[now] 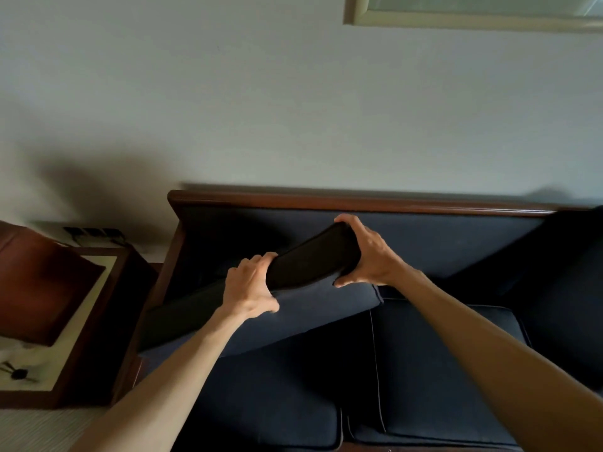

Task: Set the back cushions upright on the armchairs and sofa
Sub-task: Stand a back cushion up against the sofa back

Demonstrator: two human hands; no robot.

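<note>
A dark blue back cushion is lifted at a slant over the left seat of the sofa, its dark top edge raised toward the backrest. My left hand grips that top edge near its middle. My right hand clasps the upper right corner. A second dark back cushion leans in the sofa's right corner, partly cut off by the frame edge. The sofa has a wooden rail along the top of its backrest.
A wooden side table with a pale top stands left of the sofa, with a brown leather cushion resting on it. The wall rises right behind the sofa. A framed picture hangs at the upper right.
</note>
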